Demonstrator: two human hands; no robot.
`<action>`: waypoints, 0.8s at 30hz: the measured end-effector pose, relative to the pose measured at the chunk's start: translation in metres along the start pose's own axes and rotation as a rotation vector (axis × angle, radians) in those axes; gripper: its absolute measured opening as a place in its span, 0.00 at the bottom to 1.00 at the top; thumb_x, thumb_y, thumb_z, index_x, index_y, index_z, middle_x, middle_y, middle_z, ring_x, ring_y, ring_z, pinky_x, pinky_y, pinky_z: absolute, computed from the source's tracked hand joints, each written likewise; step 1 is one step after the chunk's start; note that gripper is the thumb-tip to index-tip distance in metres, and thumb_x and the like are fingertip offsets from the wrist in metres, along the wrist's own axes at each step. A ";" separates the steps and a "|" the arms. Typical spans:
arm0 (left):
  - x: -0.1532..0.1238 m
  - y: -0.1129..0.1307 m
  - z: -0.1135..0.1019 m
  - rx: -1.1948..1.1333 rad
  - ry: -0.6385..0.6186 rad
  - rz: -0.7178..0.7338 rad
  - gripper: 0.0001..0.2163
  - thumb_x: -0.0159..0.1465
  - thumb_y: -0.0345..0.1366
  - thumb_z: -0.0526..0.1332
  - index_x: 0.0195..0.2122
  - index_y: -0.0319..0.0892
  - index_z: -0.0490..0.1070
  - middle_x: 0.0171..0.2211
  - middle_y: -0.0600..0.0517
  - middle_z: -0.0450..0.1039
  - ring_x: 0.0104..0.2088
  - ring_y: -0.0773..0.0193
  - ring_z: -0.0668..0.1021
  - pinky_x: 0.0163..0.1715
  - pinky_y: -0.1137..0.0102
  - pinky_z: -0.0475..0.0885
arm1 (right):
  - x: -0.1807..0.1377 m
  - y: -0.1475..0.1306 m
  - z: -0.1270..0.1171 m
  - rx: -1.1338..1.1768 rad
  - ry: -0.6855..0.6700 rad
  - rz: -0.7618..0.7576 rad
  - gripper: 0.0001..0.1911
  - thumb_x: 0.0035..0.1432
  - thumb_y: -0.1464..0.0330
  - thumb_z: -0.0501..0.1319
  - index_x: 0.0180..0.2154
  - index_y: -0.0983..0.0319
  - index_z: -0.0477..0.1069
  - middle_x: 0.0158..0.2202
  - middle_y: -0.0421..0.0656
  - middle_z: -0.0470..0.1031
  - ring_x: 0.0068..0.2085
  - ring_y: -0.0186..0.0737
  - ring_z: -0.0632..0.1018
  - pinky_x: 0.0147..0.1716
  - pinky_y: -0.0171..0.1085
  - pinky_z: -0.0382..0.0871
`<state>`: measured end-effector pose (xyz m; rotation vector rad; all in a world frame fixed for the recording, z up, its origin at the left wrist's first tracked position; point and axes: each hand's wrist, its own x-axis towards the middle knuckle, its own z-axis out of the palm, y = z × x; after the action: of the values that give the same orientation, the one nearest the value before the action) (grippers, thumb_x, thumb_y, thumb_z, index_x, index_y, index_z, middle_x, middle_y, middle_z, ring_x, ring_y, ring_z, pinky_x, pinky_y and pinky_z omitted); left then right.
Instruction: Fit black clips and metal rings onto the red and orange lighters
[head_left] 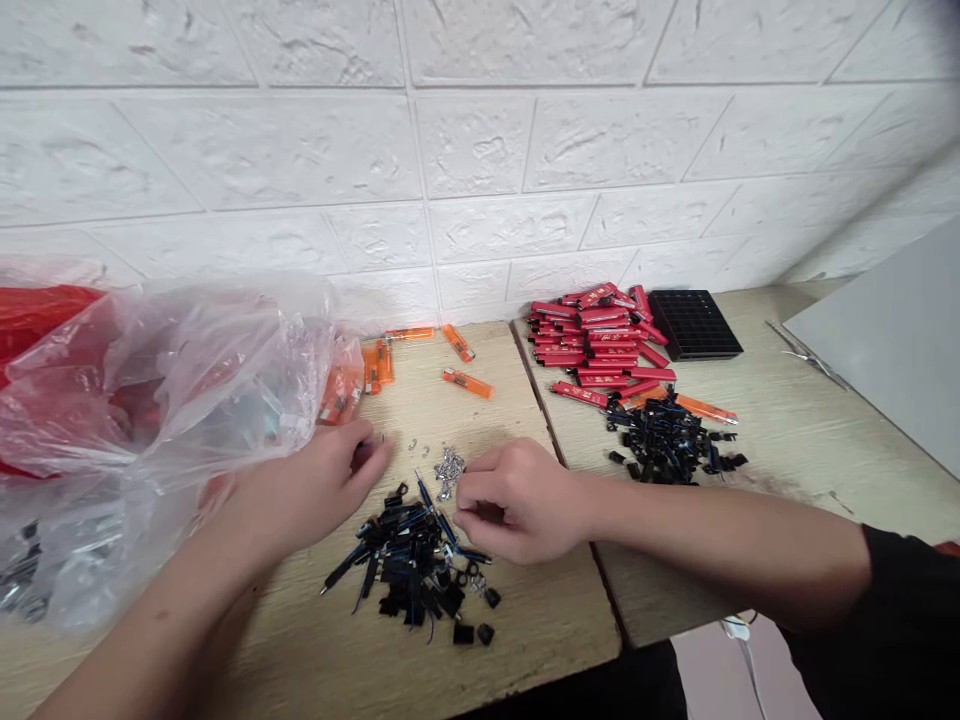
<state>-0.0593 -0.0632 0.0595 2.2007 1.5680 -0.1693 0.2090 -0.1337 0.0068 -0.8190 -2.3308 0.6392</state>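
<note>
My left hand rests on the wooden table, fingers curled toward a small dark part near its fingertips; what it holds I cannot make out. My right hand is curled in a pinch beside a little heap of small silver metal pieces. Just below both hands lies a pile of black plastic parts with thin blue-black rods.
Crumpled clear plastic bags with red contents cover the left. Orange lighters lie at the back, a stack of red lighters, a black grid tray and another black parts pile at right. A grey board leans far right.
</note>
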 end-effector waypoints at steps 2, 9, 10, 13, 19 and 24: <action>-0.005 0.002 -0.002 0.047 -0.063 -0.046 0.25 0.71 0.63 0.53 0.32 0.46 0.68 0.30 0.48 0.77 0.27 0.57 0.77 0.26 0.66 0.60 | 0.000 0.000 0.000 -0.001 -0.001 0.001 0.11 0.65 0.68 0.60 0.28 0.60 0.68 0.24 0.37 0.70 0.25 0.31 0.66 0.28 0.34 0.58; -0.015 0.003 -0.002 0.060 -0.135 0.010 0.16 0.72 0.54 0.55 0.35 0.48 0.66 0.28 0.51 0.77 0.26 0.57 0.78 0.26 0.65 0.60 | 0.000 0.000 0.000 0.007 0.006 0.000 0.11 0.65 0.69 0.61 0.28 0.60 0.68 0.24 0.36 0.69 0.25 0.31 0.66 0.28 0.34 0.59; -0.014 0.003 -0.002 0.049 -0.134 0.028 0.15 0.73 0.52 0.54 0.36 0.48 0.66 0.28 0.51 0.76 0.26 0.57 0.77 0.26 0.65 0.61 | 0.000 0.000 0.000 0.009 0.009 -0.001 0.10 0.65 0.69 0.61 0.29 0.60 0.68 0.24 0.36 0.69 0.25 0.31 0.66 0.28 0.34 0.58; -0.011 0.002 0.001 -0.008 -0.101 0.102 0.12 0.72 0.48 0.55 0.36 0.47 0.67 0.29 0.52 0.75 0.26 0.59 0.76 0.27 0.65 0.62 | 0.000 0.000 0.000 0.006 0.012 -0.002 0.10 0.65 0.68 0.62 0.29 0.60 0.68 0.24 0.36 0.69 0.25 0.31 0.65 0.28 0.34 0.58; -0.004 0.006 0.006 -0.025 0.001 0.133 0.15 0.70 0.51 0.58 0.34 0.46 0.66 0.30 0.50 0.75 0.28 0.59 0.75 0.28 0.66 0.62 | 0.001 0.000 0.000 0.004 0.006 0.003 0.10 0.65 0.68 0.61 0.29 0.60 0.68 0.25 0.36 0.70 0.26 0.31 0.66 0.28 0.34 0.58; 0.001 0.007 0.011 -0.041 0.053 0.103 0.19 0.72 0.59 0.56 0.38 0.47 0.65 0.30 0.51 0.74 0.30 0.57 0.76 0.30 0.66 0.63 | 0.000 0.000 0.000 0.002 0.013 -0.004 0.10 0.64 0.68 0.61 0.29 0.60 0.69 0.24 0.36 0.70 0.25 0.31 0.65 0.28 0.34 0.58</action>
<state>-0.0504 -0.0685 0.0515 2.2648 1.4680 -0.0474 0.2090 -0.1335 0.0064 -0.8153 -2.3197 0.6323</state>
